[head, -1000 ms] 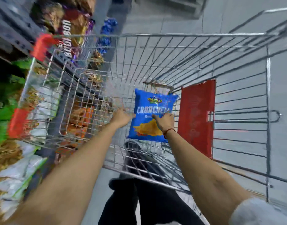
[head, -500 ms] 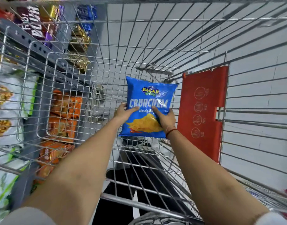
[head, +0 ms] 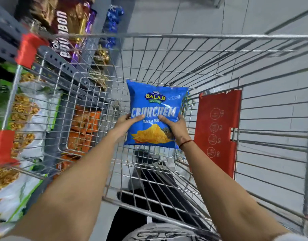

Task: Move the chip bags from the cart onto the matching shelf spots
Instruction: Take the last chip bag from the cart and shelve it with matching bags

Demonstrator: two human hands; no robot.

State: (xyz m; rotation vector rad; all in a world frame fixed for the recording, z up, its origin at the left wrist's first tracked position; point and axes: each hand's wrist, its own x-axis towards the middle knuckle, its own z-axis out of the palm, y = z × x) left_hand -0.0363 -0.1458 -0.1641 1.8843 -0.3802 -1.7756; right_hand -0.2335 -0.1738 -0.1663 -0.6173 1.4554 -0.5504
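A blue Balaji Crunchem chip bag (head: pixel 156 103) is held upright inside the wire shopping cart (head: pixel 210 36), above its floor. My left hand (head: pixel 126 123) grips the bag's left edge. My right hand (head: pixel 175 125), with a red thread on the wrist, grips its right edge. Both arms reach in over the cart's near rim. No other bag shows inside the cart.
Shelves run along the left behind the cart's wire side: white and green snack bags (head: pixel 28 119), orange packs (head: pixel 83 131), brown Bourbon biscuit packs (head: pixel 64 23), blue packs (head: pixel 113 25). A red plastic child-seat flap (head: pixel 217 129) hangs on the cart's right. Grey tiled floor lies beyond.
Both hands have lifted the blue bag higher inside the cart, and their grip has slid to its lower sides. The view has shifted back, showing the cart's far rim.
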